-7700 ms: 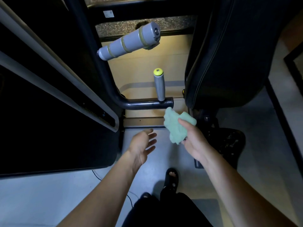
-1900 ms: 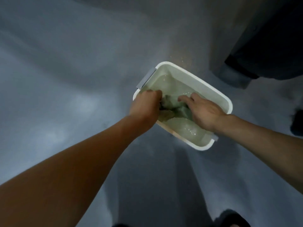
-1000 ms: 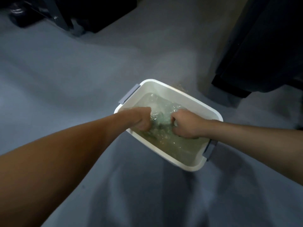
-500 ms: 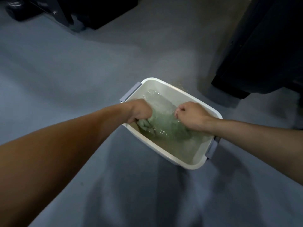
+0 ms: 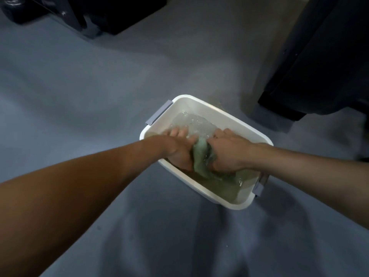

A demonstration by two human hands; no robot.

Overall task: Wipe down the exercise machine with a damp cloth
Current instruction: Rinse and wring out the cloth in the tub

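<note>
head view: white plastic tub [image 5: 229,118] of water on grey floor [image 5: 79,96]. green cloth [image 5: 200,156] bunched between both fists at the tub's near side, partly in the water. left hand [image 5: 177,149] grips its left end, right hand [image 5: 229,154] its right; long axis runs left-right, both equally close. probably rinsing, wringing next. open room above; tub walls close in. dark machine base [image 5: 311,76] far right.

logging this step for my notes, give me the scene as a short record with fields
setting: grey floor, dark machine parts at the top corners
container: white tub with grey handles, holding water
cloth: green cloth, wet, bunched between the hands over the tub
left hand: left hand grips the cloth
right hand: right hand grips the cloth
stage: cloth being wetted or wrung, no wiping now
</note>
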